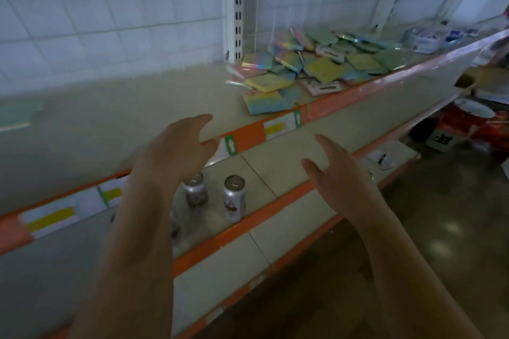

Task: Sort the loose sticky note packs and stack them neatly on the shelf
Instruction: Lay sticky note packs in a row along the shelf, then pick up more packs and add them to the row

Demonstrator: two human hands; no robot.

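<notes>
A loose heap of sticky note packs (311, 63) lies on the upper shelf (137, 118) to the right of a white slotted upright. The packs are yellow, green, pink and rainbow-striped, tilted and overlapping. One rainbow pack (264, 102) sits nearest the shelf's orange front edge. My left hand (176, 148) hovers over that edge, left of the heap, fingers relaxed and holding nothing. My right hand (338, 173) hangs in front of the shelf below, fingers extended, also holding nothing. Neither hand touches a pack.
Two silver cans (234, 198) stand on the lower shelf under my left hand. Orange price strips with white and yellow labels (278, 128) run along the shelf fronts. Other packaged goods (429, 41) lie at the far right. Red boxes (468, 124) sit on the floor.
</notes>
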